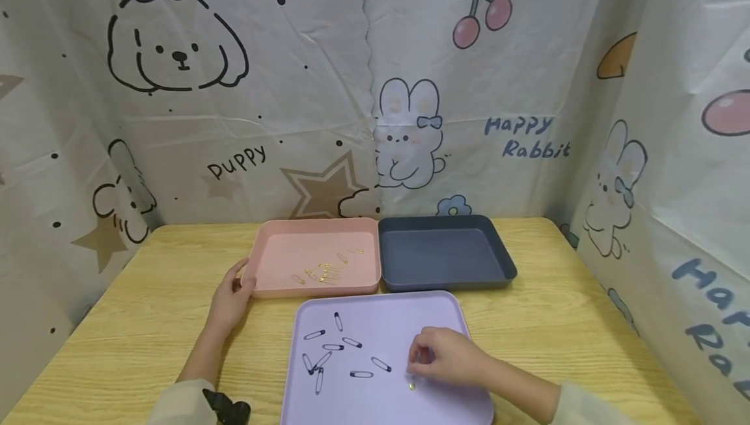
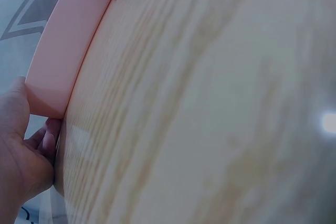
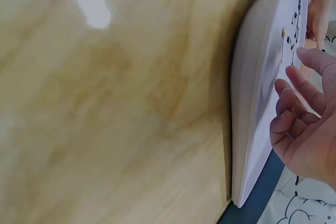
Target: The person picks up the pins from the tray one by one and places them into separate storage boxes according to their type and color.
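My left hand (image 1: 230,304) holds the left front corner of a pink tray (image 1: 316,228), thumb and fingers about its wall; the left wrist view shows the thumb on the wall (image 2: 63,51). Several gold safety pins (image 1: 328,274) lie in that tray. Over the right part of a lilac tray (image 1: 433,405), my right hand (image 1: 448,356) bends its fingers beside one gold safety pin (image 1: 412,384). In the right wrist view, thumb and forefinger of the right hand (image 3: 312,114) stand apart, near this pin (image 3: 284,34). Several black-headed safety pins (image 1: 333,347) lie loose on the lilac tray's left half.
A dark blue tray (image 1: 445,222) stands right of the pink one, side against side, behind the lilac tray. All rest on a wood-grain table (image 1: 562,321). A printed cloth (image 1: 316,86) hangs behind and at the sides.
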The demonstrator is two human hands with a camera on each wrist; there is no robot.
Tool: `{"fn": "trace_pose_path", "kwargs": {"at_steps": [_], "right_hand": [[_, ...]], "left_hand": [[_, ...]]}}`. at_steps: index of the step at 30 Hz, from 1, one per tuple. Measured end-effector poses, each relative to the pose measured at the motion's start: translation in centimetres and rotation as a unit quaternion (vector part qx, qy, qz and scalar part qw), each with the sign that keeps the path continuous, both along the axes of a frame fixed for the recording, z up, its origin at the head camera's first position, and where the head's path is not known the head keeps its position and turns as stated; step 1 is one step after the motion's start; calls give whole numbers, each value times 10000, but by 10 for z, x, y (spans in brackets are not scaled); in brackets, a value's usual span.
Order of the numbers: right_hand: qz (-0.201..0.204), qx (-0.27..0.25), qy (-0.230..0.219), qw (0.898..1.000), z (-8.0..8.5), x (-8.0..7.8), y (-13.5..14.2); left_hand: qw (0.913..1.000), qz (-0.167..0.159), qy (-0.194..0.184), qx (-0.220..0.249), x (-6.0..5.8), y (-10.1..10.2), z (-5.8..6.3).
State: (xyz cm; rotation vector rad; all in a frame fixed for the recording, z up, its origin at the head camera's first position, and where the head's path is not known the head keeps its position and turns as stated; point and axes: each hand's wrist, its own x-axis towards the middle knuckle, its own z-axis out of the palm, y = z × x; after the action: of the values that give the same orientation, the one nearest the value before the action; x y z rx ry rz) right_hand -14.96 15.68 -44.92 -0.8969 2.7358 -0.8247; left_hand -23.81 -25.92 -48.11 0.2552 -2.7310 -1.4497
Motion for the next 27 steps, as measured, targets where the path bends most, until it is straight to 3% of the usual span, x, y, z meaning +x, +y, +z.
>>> {"fn": "trace_pose_path", "kwargs": {"at_steps": [16, 27], "right_hand": [[-37, 881, 1102, 9900, -5, 19, -3], [-94, 858, 923, 9920, -4, 28, 5]], "left_hand": [[10000, 42, 20, -50, 3, 2, 0], [10000, 25, 55, -52, 1, 2, 1]]}}
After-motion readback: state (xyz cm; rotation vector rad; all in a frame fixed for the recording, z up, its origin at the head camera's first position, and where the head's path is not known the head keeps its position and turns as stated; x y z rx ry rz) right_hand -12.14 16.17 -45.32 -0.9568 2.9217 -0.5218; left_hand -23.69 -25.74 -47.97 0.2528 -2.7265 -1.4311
